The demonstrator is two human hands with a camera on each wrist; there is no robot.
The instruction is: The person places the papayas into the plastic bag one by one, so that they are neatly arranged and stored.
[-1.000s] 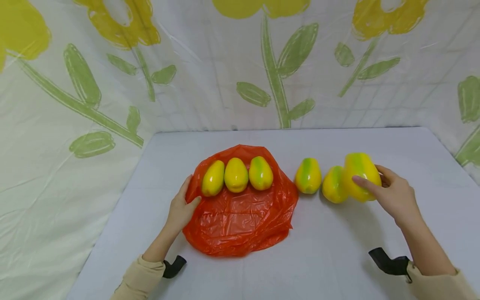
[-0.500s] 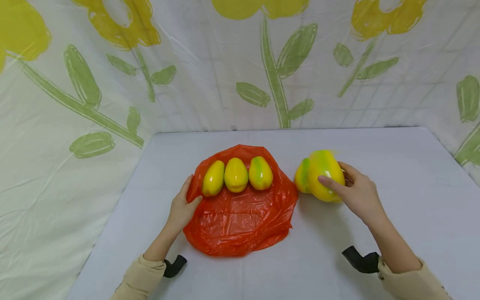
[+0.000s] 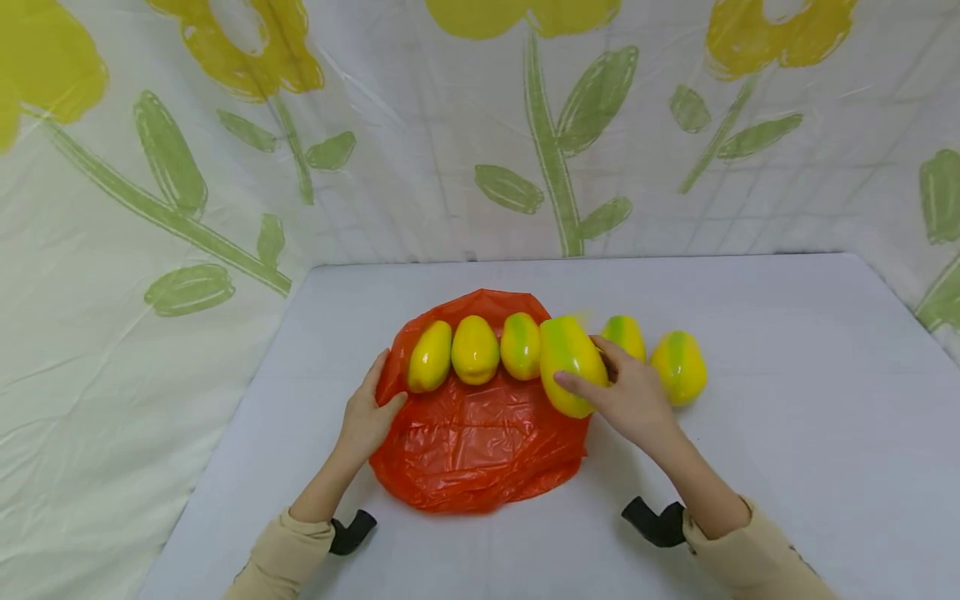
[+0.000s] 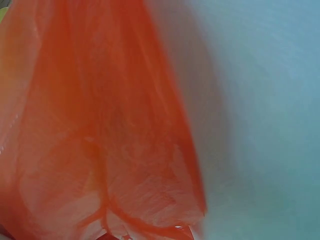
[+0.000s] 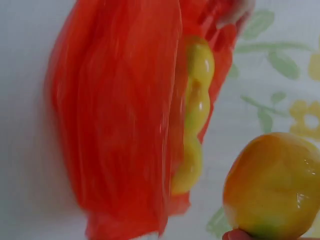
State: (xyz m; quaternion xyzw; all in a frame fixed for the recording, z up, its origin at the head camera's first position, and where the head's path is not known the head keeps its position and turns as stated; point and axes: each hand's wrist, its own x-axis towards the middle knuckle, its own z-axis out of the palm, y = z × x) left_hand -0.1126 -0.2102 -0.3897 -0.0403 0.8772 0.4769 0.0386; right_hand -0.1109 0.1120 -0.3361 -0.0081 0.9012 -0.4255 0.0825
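Note:
A red plastic bag (image 3: pixel 480 450) lies spread with its mouth open, and three glossy yellow-green papayas (image 3: pixel 476 350) sit side by side in its far part. My left hand (image 3: pixel 367 421) grips the bag's left edge, with its thumb on the inner side. In my right hand (image 3: pixel 633 396) is another papaya (image 3: pixel 572 367), held over the bag's right rim between thumb and fingers. From the right wrist view, the held papaya (image 5: pixel 272 185) is beside the bag (image 5: pixel 115 115). Red film (image 4: pixel 110 110) fills much of the left wrist view.
To the right of the bag, two more papayas rest on the white table (image 3: pixel 810 450): one (image 3: pixel 624 333) partly behind my right hand, the other (image 3: pixel 678 368) farther right. A white cloth (image 3: pixel 405 192) with painted flowers hangs behind the table.
My right hand has carried its papaya leftward, from above the right side of the table to the bag's right rim. My left hand has stayed at the bag's left edge.

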